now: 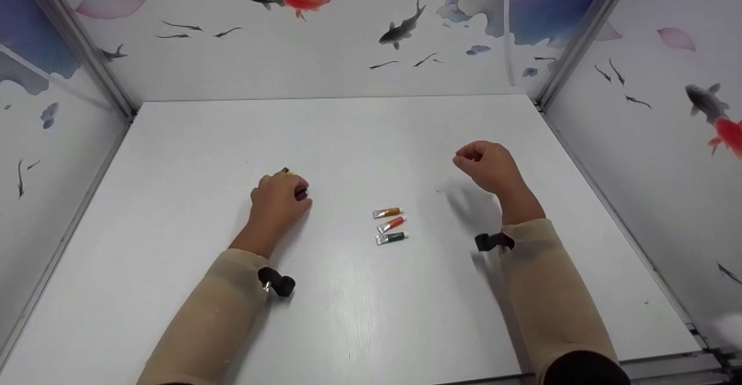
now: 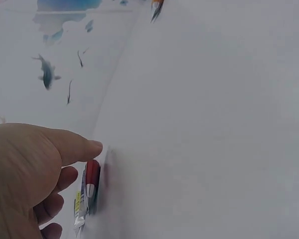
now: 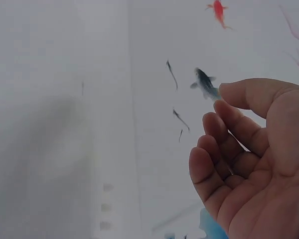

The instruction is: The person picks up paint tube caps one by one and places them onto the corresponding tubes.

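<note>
My left hand (image 1: pixel 281 199) is low over the left half of the table, its thumb apart from the curled fingers. Beside its fingers, in the left wrist view, lie a dark red piece with a silver and dark end (image 2: pixel 91 181) and a silver tube with a yellow band (image 2: pixel 78 206). The hand partly hides both, so contact is unclear. Right of it, an ochre paint tube (image 1: pixel 387 213), an orange-red paint tube (image 1: pixel 392 224) and a dark green paint tube (image 1: pixel 392 238) form a column. My right hand (image 1: pixel 490 166) hovers over the right side, fingers loosely curled, holding nothing.
A white table (image 1: pixel 348 315) is enclosed by printed panels at the back (image 1: pixel 342 66) and both sides, with metal posts at the rear corners. A wrist camera (image 1: pixel 278 282) is on the left sleeve, another (image 1: pixel 493 242) on the right.
</note>
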The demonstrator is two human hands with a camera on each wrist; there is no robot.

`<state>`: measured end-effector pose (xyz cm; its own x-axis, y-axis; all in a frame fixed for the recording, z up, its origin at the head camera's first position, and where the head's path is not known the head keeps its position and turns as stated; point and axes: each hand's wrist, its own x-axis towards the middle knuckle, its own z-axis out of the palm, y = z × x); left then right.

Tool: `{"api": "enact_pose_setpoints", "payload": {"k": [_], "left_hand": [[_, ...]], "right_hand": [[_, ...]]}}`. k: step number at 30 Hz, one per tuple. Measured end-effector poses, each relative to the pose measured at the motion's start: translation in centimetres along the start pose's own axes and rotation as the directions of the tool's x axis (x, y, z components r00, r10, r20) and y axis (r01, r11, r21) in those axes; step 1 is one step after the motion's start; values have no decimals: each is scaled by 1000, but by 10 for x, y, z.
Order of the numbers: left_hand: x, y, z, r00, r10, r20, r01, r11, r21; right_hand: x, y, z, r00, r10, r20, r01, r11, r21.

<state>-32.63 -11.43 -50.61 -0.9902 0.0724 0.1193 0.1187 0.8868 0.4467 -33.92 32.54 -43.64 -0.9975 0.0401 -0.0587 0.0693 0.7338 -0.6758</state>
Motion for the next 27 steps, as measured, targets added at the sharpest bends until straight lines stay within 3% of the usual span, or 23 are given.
{"api": "enact_pose_setpoints", "payload": {"k": [8, 13, 23, 27], "left_hand": [[-3, -8, -3, 999, -28, 20, 28, 999, 35], [-2, -8, -5, 999, -37, 29, 36, 999, 31], [-3, -9, -7, 997, -51, 54, 49, 998, 31], [-2, -10, -8, 995, -66, 77, 63, 997, 38]], "right_hand": [[14, 27, -8, 998, 47, 41, -40, 986, -160], [18, 44, -14, 991, 99, 92, -72, 963, -260], [14, 57, -26, 951, 262, 166, -186, 910, -372], [14, 59, -25, 940, 293, 173, -207, 896, -392]]}}
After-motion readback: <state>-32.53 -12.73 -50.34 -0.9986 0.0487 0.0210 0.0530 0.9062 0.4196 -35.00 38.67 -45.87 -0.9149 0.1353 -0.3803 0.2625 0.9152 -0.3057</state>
